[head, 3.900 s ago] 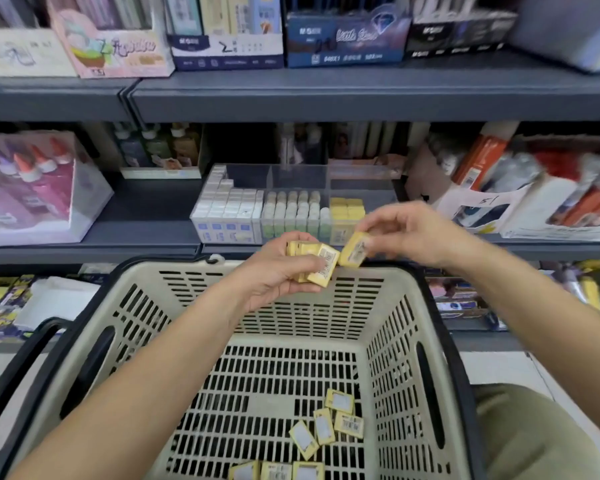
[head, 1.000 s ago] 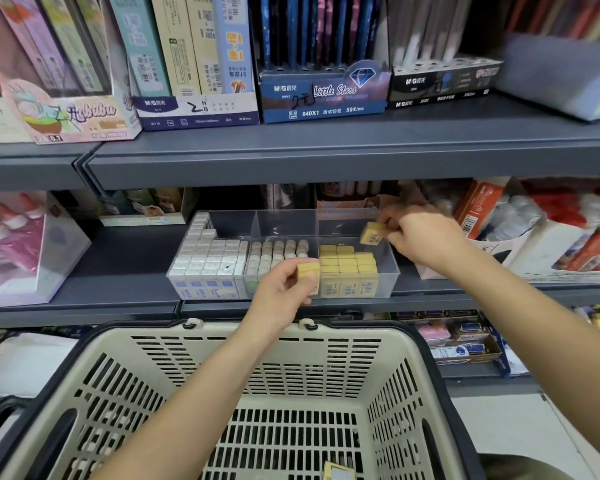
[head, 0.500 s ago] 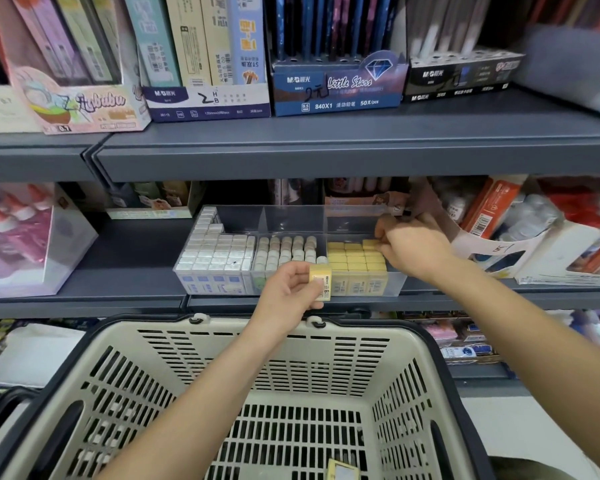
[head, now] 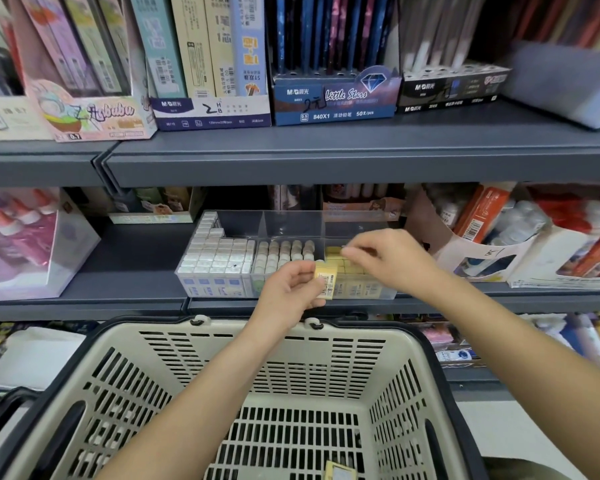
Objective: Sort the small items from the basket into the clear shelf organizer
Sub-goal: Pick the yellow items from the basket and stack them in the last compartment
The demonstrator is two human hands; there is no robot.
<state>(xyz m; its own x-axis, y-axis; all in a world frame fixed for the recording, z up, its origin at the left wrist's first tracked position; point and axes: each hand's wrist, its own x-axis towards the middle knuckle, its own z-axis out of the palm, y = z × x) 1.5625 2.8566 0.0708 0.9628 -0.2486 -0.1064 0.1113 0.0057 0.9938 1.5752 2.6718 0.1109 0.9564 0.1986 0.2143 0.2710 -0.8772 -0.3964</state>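
Your left hand (head: 290, 291) reaches forward over the far rim of the basket (head: 250, 344), wrist straight. Its thumb and curled fingers pinch a small yellow box (head: 326, 280), which stands upright just in front of the clear shelf organizer (head: 291, 225). Your right hand (head: 394, 263) comes in from the right, palm down, over the organizer's right compartment, where yellow boxes (head: 342, 264) stand in tight rows. Its fingertips are drawn together but blurred (I cannot tell whether they hold anything). The organizer is smooth transparent plastic with thin dividers: glossy white boxes (head: 219, 254) fill the left compartment and pale rounded pieces (head: 284, 252) the middle one. It sits on a matte grey shelf (head: 125, 268). The basket is beige slotted plastic with a dark rim, and one loose yellow box (head: 340, 474) lies flat on its near floor.
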